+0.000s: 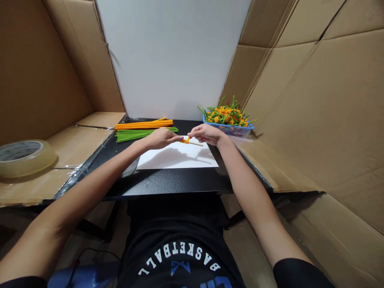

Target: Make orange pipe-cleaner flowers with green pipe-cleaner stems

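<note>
Your two hands meet over the middle of the table (pixel 168 182), close together but not touching. Your left hand (pixel 162 138) is pinched, thumb against fingers, on the left end of the orange strip (pixel 185 141). Your right hand (pixel 206 134) pinches the strip's raised end, just to the right of your left fingertips. The strip is wrapped around a thin stick (pixel 197 144), whose bare end pokes out to the right, beneath your right hand. How far the stick runs under your left fingers, you cannot tell from here.

Below your hands lies a white sheet (pixel 180 162), with the shadows of your hands and the stick across it. Beyond your left hand, on the far left of the table, orange stems (pixel 141 125) lie in a bundle, and green stems (pixel 132 135) lie just nearer to you. Past your right hand, at the far right, a blue basket (pixel 232 130) is heaped with orange-and-green pieces (pixel 226 114), some green ends sticking out over its rim. A roll of tape (pixel 40 164) lies flat on cardboard (pixel 67 150) at the left.
</note>
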The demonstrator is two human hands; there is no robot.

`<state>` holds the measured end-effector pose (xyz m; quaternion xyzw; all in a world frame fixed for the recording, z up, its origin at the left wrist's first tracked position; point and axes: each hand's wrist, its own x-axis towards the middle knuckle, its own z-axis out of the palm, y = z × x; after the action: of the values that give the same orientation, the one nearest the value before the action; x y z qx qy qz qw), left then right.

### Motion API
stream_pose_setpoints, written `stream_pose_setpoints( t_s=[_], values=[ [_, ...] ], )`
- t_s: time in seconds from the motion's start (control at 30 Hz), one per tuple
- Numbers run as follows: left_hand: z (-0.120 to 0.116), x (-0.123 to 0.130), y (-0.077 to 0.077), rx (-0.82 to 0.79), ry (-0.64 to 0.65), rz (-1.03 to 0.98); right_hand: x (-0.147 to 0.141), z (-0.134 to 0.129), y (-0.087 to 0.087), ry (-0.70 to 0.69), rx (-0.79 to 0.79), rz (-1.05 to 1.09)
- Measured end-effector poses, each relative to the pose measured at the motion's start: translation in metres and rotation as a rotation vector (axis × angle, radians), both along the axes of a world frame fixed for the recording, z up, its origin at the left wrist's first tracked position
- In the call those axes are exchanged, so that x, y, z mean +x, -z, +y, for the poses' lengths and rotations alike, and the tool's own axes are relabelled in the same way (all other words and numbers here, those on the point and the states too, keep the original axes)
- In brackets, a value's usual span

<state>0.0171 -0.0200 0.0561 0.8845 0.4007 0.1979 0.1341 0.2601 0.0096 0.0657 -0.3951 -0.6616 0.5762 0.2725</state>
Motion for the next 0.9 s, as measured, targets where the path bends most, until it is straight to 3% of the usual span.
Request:
stream_pose_setpoints(
  t_s=[0.07,0.2,0.3,0.43,0.53,0.7,0.8,0.9],
  values=[
    [0.001,-0.001,0.001,0.141,-0.061,0.07,-0.001,-0.001,-0.001,0.039,0.019,0.003],
    [0.001,0.002,0.005,0.359,-0.321,0.133,-0.005,-0.005,-0.004,0.138,0.058,0.025],
    [0.001,0.004,0.006,0.396,-0.462,0.079,-0.007,-0.008,-0.005,0.118,0.057,0.044],
    [0.003,0.004,0.006,0.357,-0.524,-0.131,-0.01,-0.01,-0.004,0.032,-0.026,0.031],
    [0.009,0.003,0.005,0.208,-0.439,-0.299,-0.008,-0.006,-0.001,0.01,-0.107,0.021],
    [0.01,0.001,0.002,-0.207,-0.119,-0.446,-0.001,0.002,0.003,-0.057,-0.181,0.058],
    [0.006,-0.002,-0.002,-0.367,0.037,-0.358,0.003,0.004,0.003,-0.082,-0.193,0.115],
    [0.004,-0.006,-0.006,-0.358,0.042,-0.124,0.003,0.004,0.002,-0.05,-0.158,0.124]
  ],
)
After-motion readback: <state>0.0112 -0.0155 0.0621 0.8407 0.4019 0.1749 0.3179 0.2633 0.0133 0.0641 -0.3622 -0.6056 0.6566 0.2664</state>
